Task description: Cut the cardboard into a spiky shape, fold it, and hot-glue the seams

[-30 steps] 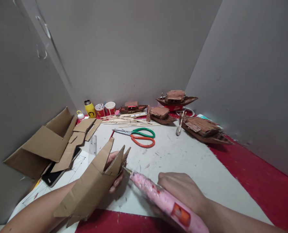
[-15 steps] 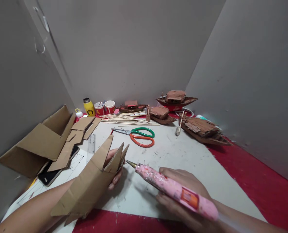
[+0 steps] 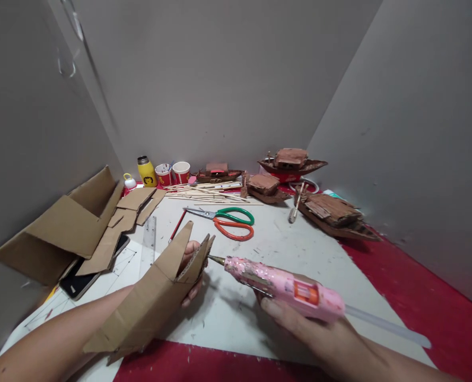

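Observation:
My left hand (image 3: 193, 289) grips a folded cardboard boat hull (image 3: 152, 302) from its far side, with most of the fingers hidden behind the pointed flaps. In my right hand (image 3: 295, 323) is a pink hot glue gun (image 3: 276, 281), a clear glue stick (image 3: 391, 326) poking out of its back end. The metal nozzle points left and lies at, or very close to, the edge of the cardboard flaps; whether it touches I cannot tell. Beyond the hull lie scissors (image 3: 234, 223) with one green and one orange handle, and a red pencil (image 3: 177, 225).
Brown model boats (image 3: 331, 209) stand along the back and right. Thin wooden sticks (image 3: 212, 192), paper cups (image 3: 181, 172) and a yellow bottle (image 3: 146, 172) are at the back. On the left are a cardboard box (image 3: 67, 225), cardboard scraps (image 3: 112, 233), a phone (image 3: 77, 284) and a ruler (image 3: 148, 239).
My right hand has rolled the glue gun over and brought its body more level, so the glue stick now shows. The cardboard flaps have turned slightly and sit closer together.

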The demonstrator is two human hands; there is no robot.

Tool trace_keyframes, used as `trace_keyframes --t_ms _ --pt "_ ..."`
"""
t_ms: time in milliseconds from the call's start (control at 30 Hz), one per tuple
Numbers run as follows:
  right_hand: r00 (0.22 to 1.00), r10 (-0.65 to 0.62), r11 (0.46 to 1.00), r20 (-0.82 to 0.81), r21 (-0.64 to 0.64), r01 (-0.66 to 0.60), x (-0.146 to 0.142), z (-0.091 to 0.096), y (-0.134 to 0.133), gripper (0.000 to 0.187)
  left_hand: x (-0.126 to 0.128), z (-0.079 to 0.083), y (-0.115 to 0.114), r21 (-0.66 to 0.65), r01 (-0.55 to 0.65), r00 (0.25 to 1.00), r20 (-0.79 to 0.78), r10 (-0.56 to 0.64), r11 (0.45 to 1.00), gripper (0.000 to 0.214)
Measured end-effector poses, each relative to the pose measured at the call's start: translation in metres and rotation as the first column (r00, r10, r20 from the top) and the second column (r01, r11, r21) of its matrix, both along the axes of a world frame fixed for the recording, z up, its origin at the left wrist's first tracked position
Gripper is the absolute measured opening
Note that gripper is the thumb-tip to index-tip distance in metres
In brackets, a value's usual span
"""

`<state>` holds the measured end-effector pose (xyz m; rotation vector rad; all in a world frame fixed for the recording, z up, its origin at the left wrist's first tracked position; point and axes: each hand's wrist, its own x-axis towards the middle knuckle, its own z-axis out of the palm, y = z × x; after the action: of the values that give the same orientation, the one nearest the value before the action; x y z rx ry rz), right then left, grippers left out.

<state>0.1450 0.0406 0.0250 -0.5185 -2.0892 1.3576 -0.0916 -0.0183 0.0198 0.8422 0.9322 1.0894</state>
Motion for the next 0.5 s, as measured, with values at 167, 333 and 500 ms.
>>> trace_keyframes --t_ms 167,333,500 --pt "1.000 -0.016 1.000 0.003 -0.023 0.016 -0.0013 -0.0007 -0.0003 0.033 0.0011 0.0040 0.0015 -0.151 0.040 0.999 0.015 -0.038 0.988 0.039" --pt "0.998 0.060 0.998 0.021 -0.004 -0.060 0.0001 0.0034 0.0011 0.033 0.0022 0.0034 0.0015 -0.149 0.027 1.000 0.005 -0.026 0.988 0.034" --pt "0.995 0.025 0.996 0.096 0.089 -0.033 -0.0023 0.0030 -0.0010 0.025 0.0005 0.0006 -0.0023 -0.115 -0.009 1.000 0.003 0.009 0.993 0.025"
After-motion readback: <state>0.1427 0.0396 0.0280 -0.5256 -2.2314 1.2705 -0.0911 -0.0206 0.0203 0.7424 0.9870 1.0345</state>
